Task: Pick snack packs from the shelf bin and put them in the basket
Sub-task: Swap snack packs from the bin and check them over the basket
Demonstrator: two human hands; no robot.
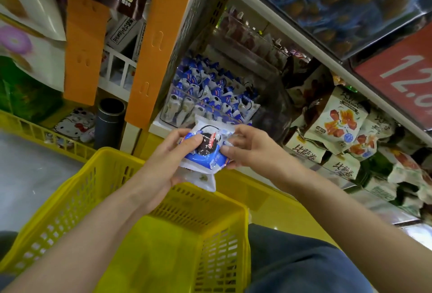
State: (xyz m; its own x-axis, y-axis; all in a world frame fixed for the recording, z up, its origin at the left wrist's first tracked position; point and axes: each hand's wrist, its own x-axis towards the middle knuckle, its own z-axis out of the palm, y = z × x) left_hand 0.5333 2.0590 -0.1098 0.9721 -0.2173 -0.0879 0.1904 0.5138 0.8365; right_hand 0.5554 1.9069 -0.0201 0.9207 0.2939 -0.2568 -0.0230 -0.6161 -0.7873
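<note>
Holding entry: you have one blue-and-white snack pack (205,152) between both hands, above the far rim of the yellow basket (112,159).

Left hand (163,159): the thumb is pressed flat on the printed face, its tip at the left side of the dark cookie picture. The other fingers curl under the pack and are mostly hidden.

Right hand (252,150): thumb and forefinger pinch the pack's right edge. The remaining fingers are curled beneath it.

Orientation: printed face up, toward you. The long axis runs away from you, between the two thumbs. The crimped far end sticks out past your fingertips and points at the shelf bin (174,108), which stands just beyond it, full of like packs. The near end sits over your left fingers.

A second pack (203,180), pale and translucent, hangs under the first, below your left fingers. Its free end points down at the basket. You cannot tell which fingers bear it.
</note>
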